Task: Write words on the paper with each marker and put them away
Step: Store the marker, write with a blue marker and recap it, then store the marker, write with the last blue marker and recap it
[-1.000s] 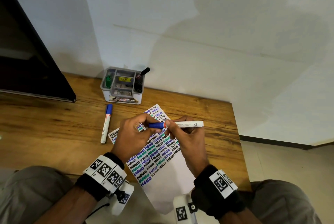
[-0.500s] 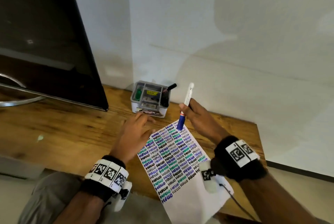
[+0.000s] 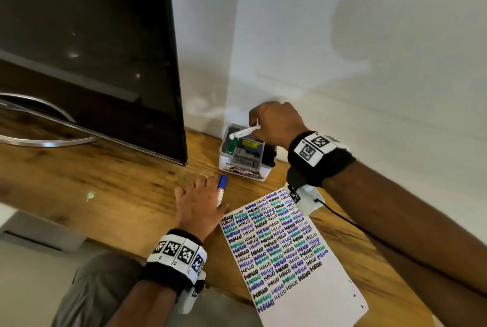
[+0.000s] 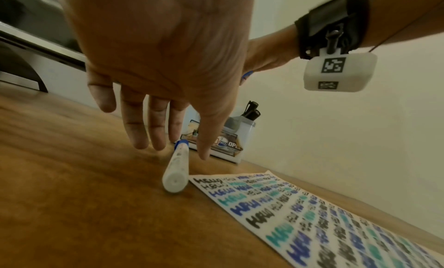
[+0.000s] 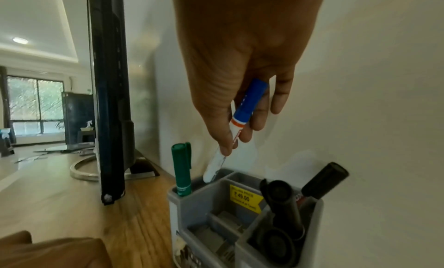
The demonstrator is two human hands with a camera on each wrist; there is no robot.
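Observation:
My right hand [image 3: 274, 126] [image 5: 240, 124] pinches a capped blue-and-white marker [image 5: 236, 128] [image 3: 245, 131], its white tail dipping into the back-left compartment of the grey organizer [image 3: 245, 152] [image 5: 216, 202]. A green marker [image 5: 182, 167] [image 3: 232, 146] stands in that compartment. Black markers [image 5: 286, 202] stand in the right compartment. My left hand [image 3: 200, 202] [image 4: 168, 131] hovers with straight fingers over a second blue-capped marker [image 4: 176, 169] [image 3: 220, 189] lying on the desk. The paper [image 3: 284, 250] [image 4: 312, 215] covered in "HELLO" lies to its right.
A dark monitor [image 3: 92, 49] [image 5: 108, 101] on a curved metal stand [image 3: 39, 139] fills the left of the wooden desk [image 3: 105, 181]. A white wall [image 3: 342, 49] runs close behind the organizer. The desk's front edge lies near my knees.
My right hand carried the capped marker from above the paper to the organizer and tipped its tail into the compartment. My left hand moved left over the marker on the desk.

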